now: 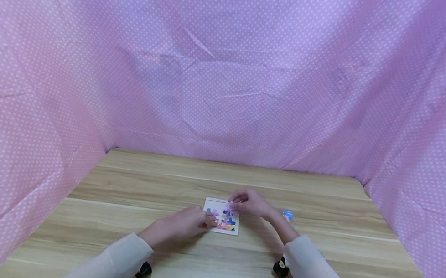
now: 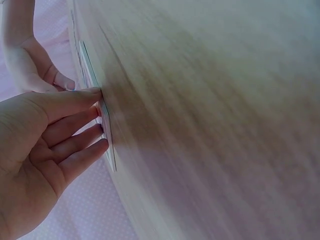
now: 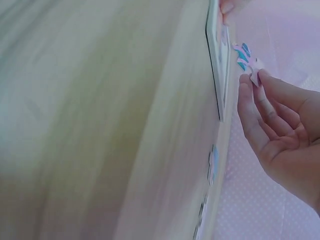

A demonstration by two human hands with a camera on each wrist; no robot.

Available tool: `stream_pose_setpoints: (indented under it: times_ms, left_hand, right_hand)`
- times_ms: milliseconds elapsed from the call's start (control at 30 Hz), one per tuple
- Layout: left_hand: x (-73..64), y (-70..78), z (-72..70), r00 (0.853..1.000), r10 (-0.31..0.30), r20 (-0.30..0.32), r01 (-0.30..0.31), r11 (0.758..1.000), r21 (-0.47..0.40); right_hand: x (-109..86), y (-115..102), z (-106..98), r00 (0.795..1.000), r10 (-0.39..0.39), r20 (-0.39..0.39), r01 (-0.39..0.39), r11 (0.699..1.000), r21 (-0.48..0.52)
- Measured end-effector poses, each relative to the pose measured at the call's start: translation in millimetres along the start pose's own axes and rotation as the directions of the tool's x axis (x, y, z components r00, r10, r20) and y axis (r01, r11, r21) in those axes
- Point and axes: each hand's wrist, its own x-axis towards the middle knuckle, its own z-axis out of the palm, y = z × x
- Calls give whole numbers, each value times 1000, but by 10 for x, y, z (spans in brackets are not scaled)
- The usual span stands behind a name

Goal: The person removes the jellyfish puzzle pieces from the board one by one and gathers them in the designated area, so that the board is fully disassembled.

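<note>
R hand pinches puzzle pc.
We'd guess light, stiff: hold by edges (tabs may bend); L hand on board, fingers extended.

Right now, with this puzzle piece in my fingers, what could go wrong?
The puzzle piece is pinched near one end by your right hand, so it might slip or twist. Your left hand is at the edge of the board, so a push there could shift it. Your right forearm lies close to loose pieces and might brush them.
</note>
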Motion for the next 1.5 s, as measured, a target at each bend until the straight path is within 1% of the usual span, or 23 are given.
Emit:
stream_pose_setpoints:
  times_ms: [133,333,400,500,600,700,800,900,1067,1300,1400,1500]
  left_hand:
    - [-24,8,-4,1000,-28,14,28,999,-21]
    - [-57,37,-17,999,-34,19,35,999,-13]
    - [-62,47,-21,999,-38,23,38,999,-11]
    - [-68,58,-24,998,-47,30,47,999,-17]
    - [-66,63,-29,999,-41,31,41,999,-8]
    - [-60,64,-31,999,-24,25,24,1000,3]
    - [-55,63,-32,999,-24,22,24,1000,-8]
    - [-53,67,-34,999,-39,27,39,999,-23]
    - [-62,71,-37,998,-53,36,55,997,-48]
    - [-67,60,-25,999,-43,32,45,997,-57]
    - [-65,52,-24,999,-41,29,42,998,-56]
    - [-59,45,-21,999,-39,27,40,998,-45]
  right_hand:
    - [-76,35,-93,1000,9,-6,-9,1000,-3]
    - [-266,145,-292,1000,-6,-9,6,1000,-14]
    - [-334,189,-366,1000,7,-16,-7,1000,-16]
    - [-425,242,-466,999,39,-24,-39,999,1]
    - [-506,294,-547,997,69,-34,-68,997,20]
    - [-583,337,-617,997,75,-35,-74,997,36]
    - [-648,359,-668,996,89,-22,-87,992,87]
    - [-704,370,-702,995,101,-9,-99,989,110]
    - [-772,404,-724,994,111,-16,-110,992,58]
    - [-806,457,-695,990,142,-5,-141,987,73]
    - [-793,484,-670,991,137,-6,-136,989,50]
    - [-781,514,-653,994,112,-16,-112,994,5]
